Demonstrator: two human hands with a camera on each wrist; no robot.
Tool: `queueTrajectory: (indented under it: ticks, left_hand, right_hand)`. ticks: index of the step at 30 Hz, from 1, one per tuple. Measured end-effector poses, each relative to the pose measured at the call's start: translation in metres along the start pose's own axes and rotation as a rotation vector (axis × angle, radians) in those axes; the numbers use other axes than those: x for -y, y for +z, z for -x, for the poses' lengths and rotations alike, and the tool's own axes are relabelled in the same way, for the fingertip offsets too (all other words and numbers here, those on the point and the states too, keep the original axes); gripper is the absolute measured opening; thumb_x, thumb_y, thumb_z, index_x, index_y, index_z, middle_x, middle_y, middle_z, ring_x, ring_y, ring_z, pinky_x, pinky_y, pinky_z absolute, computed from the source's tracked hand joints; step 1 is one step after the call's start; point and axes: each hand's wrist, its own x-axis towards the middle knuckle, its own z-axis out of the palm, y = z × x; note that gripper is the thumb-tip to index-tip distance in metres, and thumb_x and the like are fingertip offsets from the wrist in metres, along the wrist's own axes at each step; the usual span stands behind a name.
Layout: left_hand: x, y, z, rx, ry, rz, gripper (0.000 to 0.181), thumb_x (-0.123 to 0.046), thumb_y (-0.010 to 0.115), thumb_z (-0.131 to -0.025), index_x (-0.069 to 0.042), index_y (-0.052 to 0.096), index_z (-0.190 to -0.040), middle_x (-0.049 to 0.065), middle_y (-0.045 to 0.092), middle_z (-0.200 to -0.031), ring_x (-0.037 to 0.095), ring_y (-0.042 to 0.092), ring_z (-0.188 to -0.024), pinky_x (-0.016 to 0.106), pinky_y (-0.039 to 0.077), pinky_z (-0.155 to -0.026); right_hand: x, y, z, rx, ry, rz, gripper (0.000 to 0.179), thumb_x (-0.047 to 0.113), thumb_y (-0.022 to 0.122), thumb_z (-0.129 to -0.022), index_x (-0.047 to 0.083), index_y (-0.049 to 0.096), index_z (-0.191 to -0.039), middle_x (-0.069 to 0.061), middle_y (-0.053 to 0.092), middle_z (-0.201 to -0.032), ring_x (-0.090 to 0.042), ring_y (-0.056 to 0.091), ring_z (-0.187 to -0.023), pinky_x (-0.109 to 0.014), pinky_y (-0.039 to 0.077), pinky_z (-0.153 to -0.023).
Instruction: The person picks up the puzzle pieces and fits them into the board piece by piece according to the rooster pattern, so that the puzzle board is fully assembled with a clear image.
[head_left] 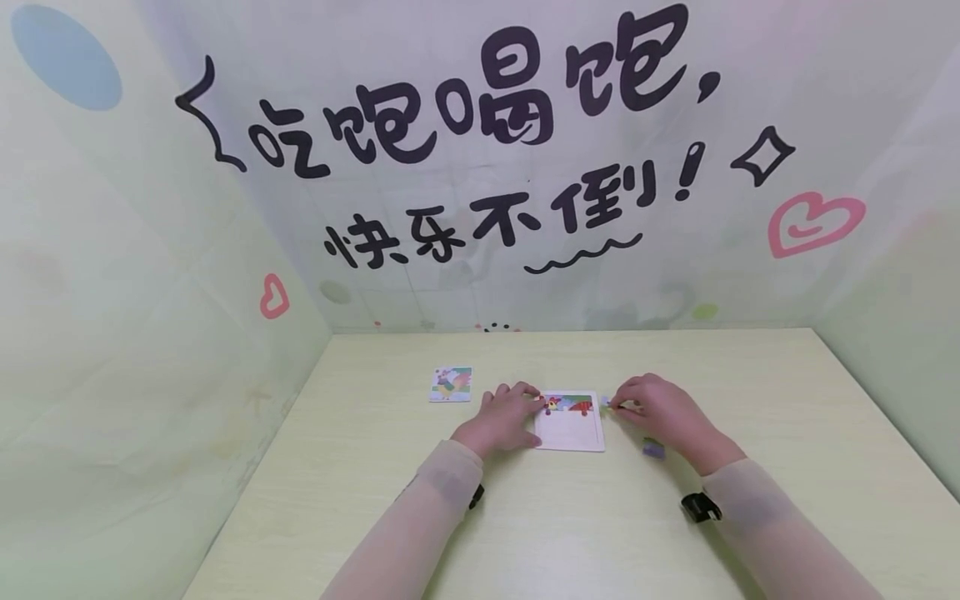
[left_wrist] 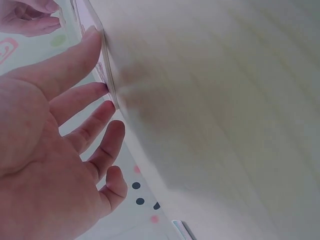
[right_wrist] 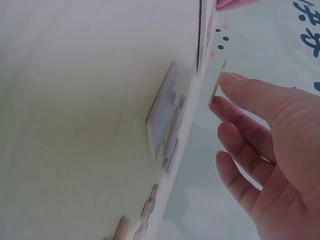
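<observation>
A white puzzle board [head_left: 567,433] lies flat on the table, with colourful pieces set along its upper part and a bare lower part. My left hand [head_left: 501,418] touches the board's left side, its thumb and nearest fingertips at the edge and the others spread, as the left wrist view shows. To the right of the board, my right hand [head_left: 660,412] pinches a thin puzzle piece [right_wrist: 217,87] between thumb and index finger, just above the table. The picture on that piece cannot be made out. Below this hand lies a purple piece [head_left: 653,449].
A square picture card [head_left: 451,384] with a rooster on it lies left of the board. Several loose pieces [right_wrist: 172,135] rest on the table [head_left: 360,467] near the right hand. A printed cloth wall [head_left: 450,292] stands behind the table.
</observation>
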Motion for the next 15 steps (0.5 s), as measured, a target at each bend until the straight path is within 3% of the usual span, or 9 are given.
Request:
queueTrajectory:
  ticks: [15]
  left_hand:
    - [-0.002, -0.001, -0.001, 0.007, -0.002, -0.037, 0.07, -0.039, 0.08, -0.09, -0.025, 0.053, -0.153, -0.003, 0.044, -0.16, 0.026, 0.042, -0.138, 0.048, 0.035, -0.109]
  right_hand:
    - [0.019, 0.007, -0.008, 0.01, -0.062, -0.006, 0.011, 0.012, 0.082, -0.087, 0.016, 0.083, -0.098, 0.0, 0.077, -0.103, -0.026, 0.068, -0.099, -0.047, 0.057, -0.089]
